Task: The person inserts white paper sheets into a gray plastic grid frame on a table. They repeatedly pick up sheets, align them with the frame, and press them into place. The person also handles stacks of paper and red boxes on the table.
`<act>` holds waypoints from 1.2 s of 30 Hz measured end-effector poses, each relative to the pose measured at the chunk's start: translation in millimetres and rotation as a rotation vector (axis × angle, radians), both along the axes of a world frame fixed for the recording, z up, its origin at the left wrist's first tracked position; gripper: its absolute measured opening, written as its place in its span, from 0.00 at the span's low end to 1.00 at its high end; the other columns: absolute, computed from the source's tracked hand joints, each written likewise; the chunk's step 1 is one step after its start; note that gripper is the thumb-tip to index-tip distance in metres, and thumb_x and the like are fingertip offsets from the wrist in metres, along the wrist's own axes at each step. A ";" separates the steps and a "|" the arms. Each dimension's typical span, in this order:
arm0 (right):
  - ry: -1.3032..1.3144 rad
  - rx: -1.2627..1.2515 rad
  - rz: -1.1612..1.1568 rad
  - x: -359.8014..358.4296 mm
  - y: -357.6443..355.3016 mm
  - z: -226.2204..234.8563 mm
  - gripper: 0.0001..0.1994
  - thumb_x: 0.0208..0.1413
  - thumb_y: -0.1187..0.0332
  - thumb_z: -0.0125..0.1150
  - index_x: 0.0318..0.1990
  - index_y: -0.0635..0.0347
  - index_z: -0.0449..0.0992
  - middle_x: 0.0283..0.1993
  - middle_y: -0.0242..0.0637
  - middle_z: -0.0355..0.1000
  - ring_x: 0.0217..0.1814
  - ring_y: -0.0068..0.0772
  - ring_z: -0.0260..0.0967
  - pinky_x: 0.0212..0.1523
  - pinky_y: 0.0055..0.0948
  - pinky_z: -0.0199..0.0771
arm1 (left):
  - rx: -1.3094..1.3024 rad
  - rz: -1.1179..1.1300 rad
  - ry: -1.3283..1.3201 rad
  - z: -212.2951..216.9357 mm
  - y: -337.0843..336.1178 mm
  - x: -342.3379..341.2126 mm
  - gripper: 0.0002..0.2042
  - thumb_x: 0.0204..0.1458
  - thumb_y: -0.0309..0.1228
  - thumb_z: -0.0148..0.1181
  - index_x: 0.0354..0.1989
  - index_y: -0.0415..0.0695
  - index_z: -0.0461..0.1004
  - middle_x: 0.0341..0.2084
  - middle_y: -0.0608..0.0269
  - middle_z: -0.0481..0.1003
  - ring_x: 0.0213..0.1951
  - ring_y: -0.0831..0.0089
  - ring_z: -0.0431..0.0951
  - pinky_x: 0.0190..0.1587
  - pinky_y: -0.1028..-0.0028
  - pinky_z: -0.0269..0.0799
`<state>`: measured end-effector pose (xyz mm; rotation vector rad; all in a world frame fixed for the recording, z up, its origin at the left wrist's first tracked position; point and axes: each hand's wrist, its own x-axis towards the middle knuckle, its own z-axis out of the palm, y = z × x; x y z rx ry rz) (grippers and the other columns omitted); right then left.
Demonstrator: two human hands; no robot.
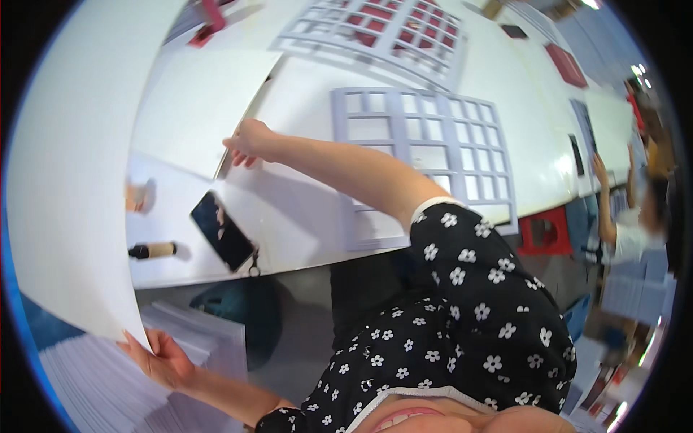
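At the lower left, my left hand [164, 361] is closed on the lower corner of a large white sheet [76, 159], pinched between thumb and fingers. The sheet rises along the left side of the view. My right hand [250, 143] reaches across the table, its fingers curled at the edge of a second white board [198, 108] that lies on the tabletop. A dark phone [222, 231] with a ring strap lies just below that board. Right of my right forearm, a white grid frame [433, 151] rests on the table, partly covered by my arm.
Another grid frame [382, 32] lies farther back, with red showing through it. A small dark bottle [153, 250] lies near the table's front edge. Stacked white panels [137, 382] stand at lower left. A red stool [545, 232] and a co-worker [635, 224] are at right.
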<state>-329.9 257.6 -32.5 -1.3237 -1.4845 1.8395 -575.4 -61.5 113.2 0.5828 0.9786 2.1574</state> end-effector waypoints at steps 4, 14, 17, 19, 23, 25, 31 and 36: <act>-0.866 1.009 -0.205 131.2 -2.7 32.7 0.27 0.46 0.55 0.71 0.52 0.57 0.72 0.47 0.44 0.74 0.52 0.44 0.71 0.50 0.44 0.66 | -0.087 0.072 0.072 -4.2 21.5 35.2 0.14 0.61 0.21 0.52 0.54 0.40 0.64 0.34 0.61 0.72 0.21 0.86 0.60 0.19 0.83 0.54; -1.460 0.844 -0.103 309.9 25.2 50.5 0.42 0.43 0.55 0.72 0.67 0.40 0.58 0.42 0.43 0.77 0.49 0.46 0.71 0.49 0.42 0.56 | -0.143 -0.094 0.112 -0.3 44.4 77.2 0.12 0.63 0.21 0.50 0.54 0.40 0.63 0.33 0.65 0.68 0.26 0.84 0.60 0.24 0.84 0.56; -1.446 0.913 -0.060 298.8 43.9 50.2 0.25 0.49 0.59 0.63 0.57 0.48 0.71 0.37 0.34 0.79 0.44 0.43 0.74 0.48 0.47 0.54 | -0.072 -0.187 0.112 -1.3 47.3 79.6 0.13 0.63 0.21 0.49 0.55 0.39 0.62 0.34 0.64 0.68 0.27 0.84 0.60 0.23 0.84 0.56; -1.539 0.893 0.048 286.4 59.7 47.3 0.16 0.53 0.61 0.57 0.51 0.45 0.77 0.38 0.34 0.79 0.42 0.41 0.75 0.47 0.51 0.54 | -0.066 -0.159 0.071 -4.0 47.5 77.7 0.14 0.63 0.22 0.49 0.57 0.41 0.62 0.35 0.65 0.69 0.24 0.85 0.57 0.22 0.85 0.54; -1.513 0.906 -0.032 296.9 69.3 50.6 0.12 0.57 0.65 0.51 0.40 0.42 0.83 0.39 0.32 0.80 0.41 0.38 0.76 0.44 0.55 0.56 | -0.094 -0.081 0.004 17.9 56.4 106.5 0.14 0.63 0.22 0.49 0.57 0.42 0.63 0.35 0.66 0.69 0.23 0.85 0.56 0.21 0.85 0.52; -1.506 0.914 0.035 313.3 55.2 64.1 0.12 0.57 0.65 0.51 0.44 0.40 0.79 0.38 0.33 0.79 0.44 0.39 0.74 0.47 0.49 0.54 | -0.046 -0.142 0.056 13.3 52.5 99.5 0.13 0.63 0.22 0.49 0.55 0.39 0.63 0.35 0.64 0.67 0.27 0.83 0.60 0.23 0.85 0.56; -1.609 1.014 0.121 393.3 38.4 59.2 0.12 0.60 0.62 0.50 0.47 0.32 0.77 0.38 0.31 0.79 0.49 0.38 0.72 0.51 0.42 0.56 | -0.051 -0.255 0.057 1.1 65.8 115.5 0.13 0.62 0.20 0.49 0.55 0.39 0.63 0.36 0.63 0.67 0.29 0.81 0.62 0.25 0.84 0.58; -1.654 1.154 -0.075 434.5 9.3 64.1 0.16 0.58 0.56 0.56 0.54 0.29 0.74 0.43 0.37 0.77 0.51 0.41 0.72 0.57 0.45 0.56 | -0.167 -0.246 0.147 -3.5 72.1 132.5 0.19 0.61 0.21 0.51 0.60 0.45 0.61 0.36 0.65 0.68 0.29 0.81 0.62 0.26 0.83 0.56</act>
